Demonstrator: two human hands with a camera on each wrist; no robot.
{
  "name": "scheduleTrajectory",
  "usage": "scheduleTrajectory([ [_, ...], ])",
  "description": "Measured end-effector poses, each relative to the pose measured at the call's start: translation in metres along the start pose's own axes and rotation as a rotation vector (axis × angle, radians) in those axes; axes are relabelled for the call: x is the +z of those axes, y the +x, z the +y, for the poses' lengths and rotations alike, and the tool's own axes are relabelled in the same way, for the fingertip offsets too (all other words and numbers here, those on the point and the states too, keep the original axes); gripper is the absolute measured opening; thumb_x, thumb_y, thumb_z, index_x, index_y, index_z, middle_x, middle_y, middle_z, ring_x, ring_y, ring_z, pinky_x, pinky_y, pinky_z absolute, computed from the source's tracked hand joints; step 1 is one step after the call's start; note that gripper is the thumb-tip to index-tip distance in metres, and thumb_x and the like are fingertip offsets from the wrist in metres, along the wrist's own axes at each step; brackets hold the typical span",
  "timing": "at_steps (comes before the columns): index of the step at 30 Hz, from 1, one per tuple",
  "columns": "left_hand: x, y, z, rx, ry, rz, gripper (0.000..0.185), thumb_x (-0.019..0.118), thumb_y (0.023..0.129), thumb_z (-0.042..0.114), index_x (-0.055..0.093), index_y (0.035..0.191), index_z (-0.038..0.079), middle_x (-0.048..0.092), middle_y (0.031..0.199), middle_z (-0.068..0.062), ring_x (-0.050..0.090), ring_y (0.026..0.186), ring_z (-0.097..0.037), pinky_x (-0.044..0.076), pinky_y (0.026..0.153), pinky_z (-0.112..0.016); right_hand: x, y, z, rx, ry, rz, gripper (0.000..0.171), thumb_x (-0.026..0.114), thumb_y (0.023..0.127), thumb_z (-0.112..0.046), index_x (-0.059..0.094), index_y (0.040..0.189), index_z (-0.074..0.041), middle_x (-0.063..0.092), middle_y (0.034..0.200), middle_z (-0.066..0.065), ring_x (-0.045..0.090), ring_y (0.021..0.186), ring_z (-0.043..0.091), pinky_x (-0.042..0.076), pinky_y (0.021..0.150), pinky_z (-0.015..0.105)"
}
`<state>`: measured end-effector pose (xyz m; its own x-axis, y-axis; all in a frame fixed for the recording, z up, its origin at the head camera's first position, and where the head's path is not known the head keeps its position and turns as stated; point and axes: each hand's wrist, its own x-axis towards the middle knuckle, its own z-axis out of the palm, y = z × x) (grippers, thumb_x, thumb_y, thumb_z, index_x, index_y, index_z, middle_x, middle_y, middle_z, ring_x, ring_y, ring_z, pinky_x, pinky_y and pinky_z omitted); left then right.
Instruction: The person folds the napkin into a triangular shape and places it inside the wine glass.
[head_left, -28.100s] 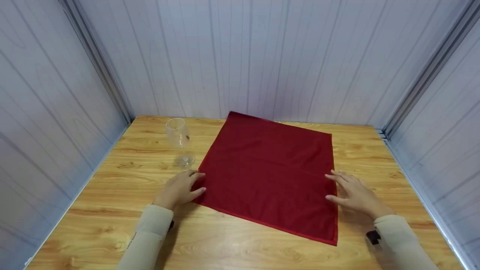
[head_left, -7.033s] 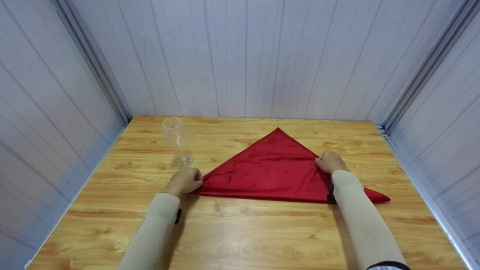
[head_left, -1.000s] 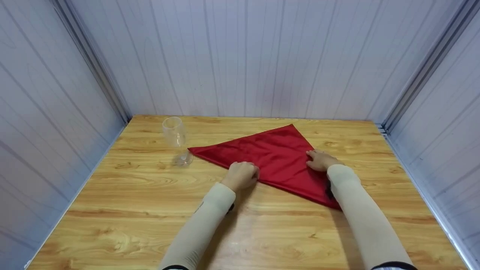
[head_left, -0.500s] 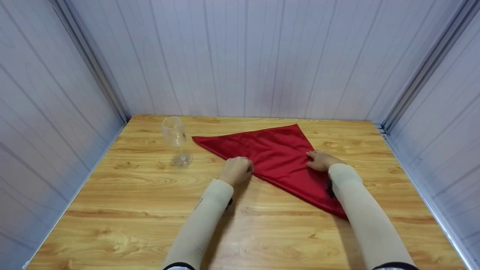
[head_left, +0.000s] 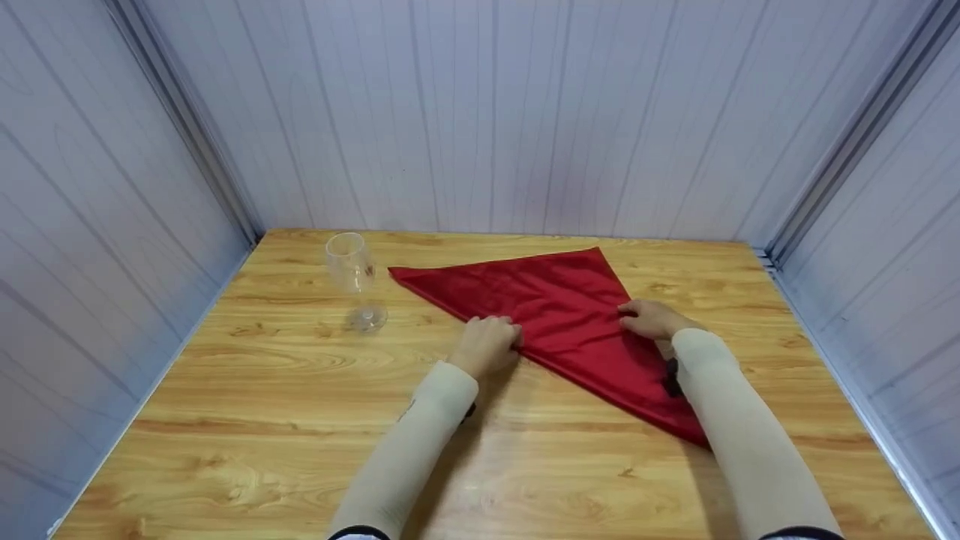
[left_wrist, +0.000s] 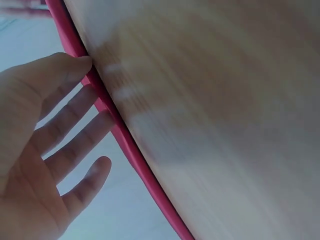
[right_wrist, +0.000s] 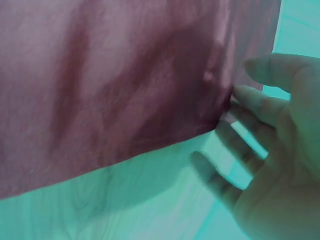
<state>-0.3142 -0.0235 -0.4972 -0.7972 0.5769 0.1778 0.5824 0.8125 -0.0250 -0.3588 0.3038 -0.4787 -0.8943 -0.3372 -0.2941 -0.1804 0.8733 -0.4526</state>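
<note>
From the head view, a red cloth lay as a broad triangle on the wood-grain desk, glossy, with soft wrinkles through its middle. One sharp corner pointed left toward an upright clear stemmed glass, apart from it; another pointed to the pale wall, and the near edge slanted down under the right sleeve. The left hand gripped that near edge, while the right hand rested at the cloth's right-hand edge, well apart from the left.

In the left wrist view, the cloth showed only as a narrow, pinkish-red strip, smooth and rounded, its edge pinched at the thumb.

In the right wrist view, it looked dull maroon, with dark creases and a slanting edge; the fingers were spread loosely, touching its border.
</note>
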Motion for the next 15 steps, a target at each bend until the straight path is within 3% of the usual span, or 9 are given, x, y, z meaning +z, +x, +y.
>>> scheduleTrajectory([
  [6,-0.001,0.002,0.019,0.052,0.023,-0.033,0.016,0.078,0.087,0.028,0.077,0.102,0.025,0.07,0.098,0.004,0.068,0.089,-0.021,0.051,0.076,-0.04,0.001,0.0,0.013,-0.028,0.066,0.047,0.048,0.042,0.104,-0.014,0.043,0.145,0.01,0.04,0.146,0.035,0.036,0.136,0.049,0.032,0.109,0.058],
  [15,0.007,0.006,0.024,0.019,0.067,-0.016,0.011,0.073,0.09,0.024,0.079,0.097,0.028,0.071,0.095,0.007,0.068,0.086,-0.019,0.051,0.074,-0.038,0.0,0.0,0.012,-0.036,0.028,0.014,0.048,0.045,0.103,-0.013,0.042,0.144,0.013,0.039,0.147,0.035,0.034,0.137,0.05,0.031,0.11,0.058],
])
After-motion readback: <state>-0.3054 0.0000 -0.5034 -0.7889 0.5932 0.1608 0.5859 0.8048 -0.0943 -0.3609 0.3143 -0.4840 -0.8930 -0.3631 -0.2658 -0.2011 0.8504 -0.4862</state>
